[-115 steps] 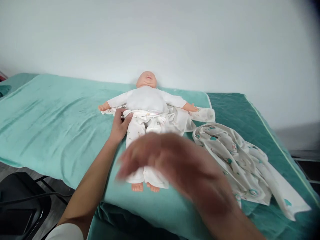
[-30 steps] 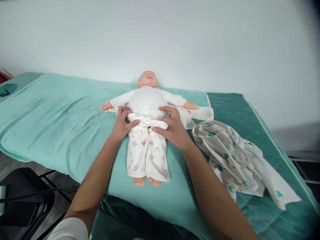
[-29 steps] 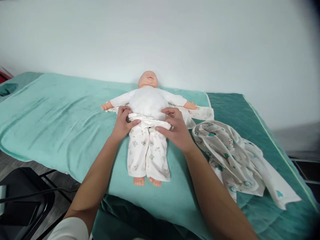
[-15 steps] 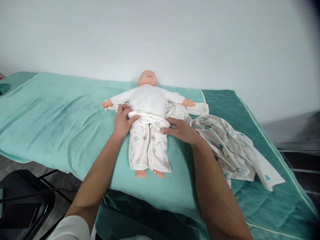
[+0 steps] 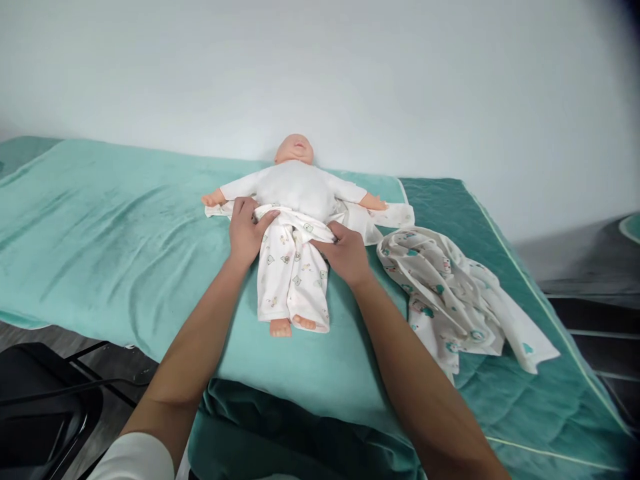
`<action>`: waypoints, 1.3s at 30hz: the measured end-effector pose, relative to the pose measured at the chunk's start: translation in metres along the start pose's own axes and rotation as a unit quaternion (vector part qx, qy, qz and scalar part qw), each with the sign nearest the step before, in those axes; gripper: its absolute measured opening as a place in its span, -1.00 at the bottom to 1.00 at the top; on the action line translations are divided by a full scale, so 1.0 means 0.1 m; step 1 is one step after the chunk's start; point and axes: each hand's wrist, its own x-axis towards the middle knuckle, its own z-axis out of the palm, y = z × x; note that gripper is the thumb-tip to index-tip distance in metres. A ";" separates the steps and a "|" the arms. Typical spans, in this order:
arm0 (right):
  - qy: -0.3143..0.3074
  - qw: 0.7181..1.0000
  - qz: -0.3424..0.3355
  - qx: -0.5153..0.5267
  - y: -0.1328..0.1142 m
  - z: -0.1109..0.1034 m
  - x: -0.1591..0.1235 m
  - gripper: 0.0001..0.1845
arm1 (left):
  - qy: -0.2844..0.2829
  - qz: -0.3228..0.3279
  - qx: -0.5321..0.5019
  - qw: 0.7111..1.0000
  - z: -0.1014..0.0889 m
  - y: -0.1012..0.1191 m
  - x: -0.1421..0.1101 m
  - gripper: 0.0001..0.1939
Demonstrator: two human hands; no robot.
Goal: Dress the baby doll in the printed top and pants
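A baby doll (image 5: 295, 187) lies on its back with its arms spread, head toward the wall. White printed trousers (image 5: 293, 273) cover its legs, and both feet poke out below the hems. At the waistband's left side, my left hand (image 5: 246, 233) grips the cloth between thumb and fingers. My right hand (image 5: 345, 252) is closed on the waistband at the other side, thumb lying over the front of the trousers. Some fingertips of both hands are hidden by fabric. Beneath the doll lies a printed white garment (image 5: 397, 215), its sleeves spread out under the doll's arms.
A crumpled white printed cloth (image 5: 445, 293) lies right of the doll on a dark green quilted cover (image 5: 545, 400). Light green fabric (image 5: 100, 233) spreads under the doll and to the left. A black chair (image 5: 45, 407) stands at lower left; a pale wall (image 5: 320, 73) rises behind.
My right hand has moved left and slightly up along the waistband, drawing the trousers with it. The doll's leg on that side has shifted inward. My left hand keeps its hold.
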 end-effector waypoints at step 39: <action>0.008 0.998 -0.027 0.051 -0.04 0.18 -0.68 -0.65 | -0.152 0.030 -0.030 0.987 -0.60 0.31 -1.09 -0.70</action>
